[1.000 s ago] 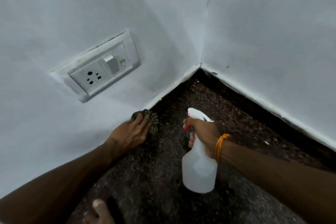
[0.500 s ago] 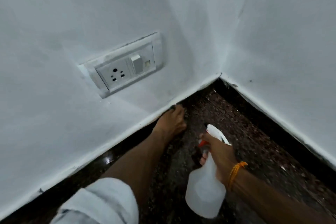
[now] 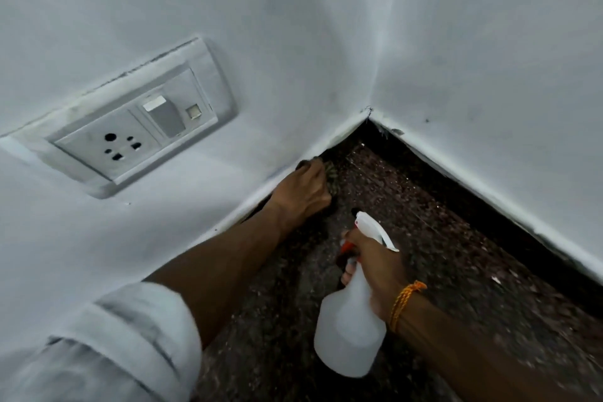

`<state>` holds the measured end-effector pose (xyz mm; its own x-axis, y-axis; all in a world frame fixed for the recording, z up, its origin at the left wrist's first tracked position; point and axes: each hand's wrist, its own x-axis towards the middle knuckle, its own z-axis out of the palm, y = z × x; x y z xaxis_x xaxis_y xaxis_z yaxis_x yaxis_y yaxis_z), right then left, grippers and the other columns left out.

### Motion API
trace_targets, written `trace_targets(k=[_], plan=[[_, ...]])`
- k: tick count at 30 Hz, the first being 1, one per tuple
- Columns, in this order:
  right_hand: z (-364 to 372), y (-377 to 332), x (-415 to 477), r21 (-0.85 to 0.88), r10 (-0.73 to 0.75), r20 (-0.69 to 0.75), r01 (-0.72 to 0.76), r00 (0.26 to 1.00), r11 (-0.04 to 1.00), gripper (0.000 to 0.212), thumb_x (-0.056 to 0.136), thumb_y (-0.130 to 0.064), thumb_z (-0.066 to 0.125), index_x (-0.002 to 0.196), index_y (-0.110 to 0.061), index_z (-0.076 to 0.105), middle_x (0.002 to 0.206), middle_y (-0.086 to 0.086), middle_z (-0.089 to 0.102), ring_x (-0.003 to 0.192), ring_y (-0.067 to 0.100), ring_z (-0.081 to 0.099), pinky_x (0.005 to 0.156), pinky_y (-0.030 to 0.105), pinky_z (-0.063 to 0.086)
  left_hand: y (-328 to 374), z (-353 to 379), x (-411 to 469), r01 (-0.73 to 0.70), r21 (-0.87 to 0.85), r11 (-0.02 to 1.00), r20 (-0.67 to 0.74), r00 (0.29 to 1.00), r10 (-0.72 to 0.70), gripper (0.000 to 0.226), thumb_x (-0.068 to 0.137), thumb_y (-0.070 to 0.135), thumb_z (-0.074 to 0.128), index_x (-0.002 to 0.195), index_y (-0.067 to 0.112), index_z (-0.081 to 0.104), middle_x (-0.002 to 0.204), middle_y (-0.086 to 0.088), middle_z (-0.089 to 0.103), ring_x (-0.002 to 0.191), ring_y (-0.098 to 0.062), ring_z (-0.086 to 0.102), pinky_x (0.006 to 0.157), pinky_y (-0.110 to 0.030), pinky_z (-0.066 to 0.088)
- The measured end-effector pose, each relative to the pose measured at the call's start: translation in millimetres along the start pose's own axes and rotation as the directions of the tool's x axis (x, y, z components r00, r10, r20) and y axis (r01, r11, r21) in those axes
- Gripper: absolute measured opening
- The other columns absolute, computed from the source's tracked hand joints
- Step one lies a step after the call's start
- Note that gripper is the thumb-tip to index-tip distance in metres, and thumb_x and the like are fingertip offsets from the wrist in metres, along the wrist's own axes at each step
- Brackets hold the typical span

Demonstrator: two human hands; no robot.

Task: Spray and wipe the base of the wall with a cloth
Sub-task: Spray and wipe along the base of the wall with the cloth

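Observation:
My left hand (image 3: 303, 189) holds a dark patterned cloth (image 3: 330, 173) against the dark base strip of the left white wall (image 3: 248, 196), a short way from the room's corner (image 3: 368, 117). Most of the cloth is hidden under the hand. My right hand (image 3: 375, 268) grips the neck of a translucent white spray bottle (image 3: 349, 326) with a white head and red trigger, held above the speckled dark floor, nozzle pointing toward the left wall's base. An orange thread band sits on that wrist.
A grey socket and switch plate (image 3: 137, 130) is set in the left wall above my forearm. The right wall (image 3: 489, 75) runs away from the corner with a dark base strip (image 3: 489, 206). Speckled dark floor (image 3: 456, 271) fills the wedge between the walls.
My left hand has slid with the cloth along the wall base toward the corner. My right hand with the bottle has followed, and the view has shifted closer to the left wall.

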<state>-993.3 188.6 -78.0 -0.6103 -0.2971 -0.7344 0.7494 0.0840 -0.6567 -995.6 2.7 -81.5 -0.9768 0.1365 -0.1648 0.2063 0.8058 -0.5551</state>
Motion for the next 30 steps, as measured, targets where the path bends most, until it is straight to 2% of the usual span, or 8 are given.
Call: trace_targets(k=[5,8,11,14,17,20,25,30], plan=[[9,-10,9,-0.018,-0.015,0.035,0.016,0.999,1.000,0.011,0.087,-0.016,0.070,0.081,-0.007,0.069,0.061,0.014,0.054,0.036,0.017,0.043,0.043,0.026,0.040,4,10,-34,-0.115,-0.022,0.993,-0.040,0.993,0.114,0.031,0.076,-0.005,0.042,0.058,0.007,0.064,0.061,-0.012,0.059,0.068,-0.027,0.056,0.061,-0.034,0.045],[18,-19,5,-0.028,0.017,0.040,-0.016,0.999,0.999,0.009,0.089,-0.016,0.069,0.085,-0.008,0.068,0.058,0.010,0.051,0.036,0.016,0.043,0.042,0.025,0.041,4,17,-95,-0.157,0.040,0.987,-0.040,0.987,0.158,0.034,0.081,-0.009,0.041,0.064,0.005,0.068,0.067,-0.014,0.063,0.070,-0.028,0.056,0.068,-0.038,0.045],[24,-23,-1,-0.070,0.030,0.031,-0.028,0.999,0.997,0.010,0.087,-0.018,0.072,0.084,-0.009,0.069,0.060,0.011,0.053,0.037,0.017,0.045,0.047,0.028,0.044,-2,4,-149,-0.128,0.105,0.986,0.001,0.992,0.129,0.021,0.079,0.001,0.054,0.077,0.003,0.075,0.082,-0.017,0.070,0.081,-0.032,0.059,0.078,-0.040,0.036],[31,-19,-2,-0.050,0.024,0.103,-0.018,0.994,0.999,0.007,0.091,-0.018,0.069,0.090,-0.012,0.071,0.071,0.007,0.060,0.040,0.013,0.046,0.044,0.026,0.043,1,1,-181,-0.048,0.117,0.992,-0.013,0.999,0.050,0.032,0.082,0.001,0.044,0.083,0.000,0.076,0.087,-0.019,0.071,0.083,-0.032,0.059,0.076,-0.041,0.034],[37,3,1,-0.070,0.034,0.093,-0.028,0.995,0.997,0.010,0.094,-0.018,0.067,0.086,-0.013,0.070,0.066,0.004,0.061,0.039,0.012,0.045,0.043,0.023,0.042,9,12,-193,-0.009,0.077,0.997,-0.059,0.998,0.014,0.036,0.084,0.004,0.041,0.089,0.000,0.076,0.093,-0.020,0.072,0.084,-0.032,0.065,0.079,-0.038,0.044],[48,21,-6,-0.120,0.079,0.097,-0.067,0.992,0.991,0.012,0.093,-0.019,0.067,0.085,-0.010,0.069,0.064,0.008,0.058,0.037,0.014,0.043,0.043,0.025,0.042,12,8,-212,0.036,0.041,0.998,-0.016,0.999,-0.035,0.037,0.087,0.004,0.039,0.097,-0.003,0.074,0.098,-0.023,0.070,0.087,-0.034,0.065,0.071,-0.035,0.053],[56,48,-30,-0.101,0.126,0.093,-0.116,0.988,0.988,0.011,0.091,-0.018,0.068,0.091,-0.008,0.069,0.047,0.003,0.054,0.034,0.015,0.042,0.041,0.023,0.043,5,4,-233,-0.008,0.139,0.990,0.022,1.000,0.005,0.035,0.088,0.001,0.039,0.097,-0.006,0.073,0.101,-0.025,0.069,0.089,-0.035,0.060,0.070,-0.038,0.053],[65,44,-38,-0.155,0.097,0.091,-0.082,0.991,0.984,0.024,0.090,-0.022,0.071,0.073,-0.006,0.066,0.047,0.005,0.052,0.033,0.014,0.045,0.040,0.022,0.045,9,5,-204,-0.031,0.156,0.987,0.016,0.999,0.029,0.050,0.090,-0.010,0.023,0.080,-0.001,0.072,0.081,-0.017,0.068,0.077,-0.030,0.059,0.066,-0.036,0.043]])
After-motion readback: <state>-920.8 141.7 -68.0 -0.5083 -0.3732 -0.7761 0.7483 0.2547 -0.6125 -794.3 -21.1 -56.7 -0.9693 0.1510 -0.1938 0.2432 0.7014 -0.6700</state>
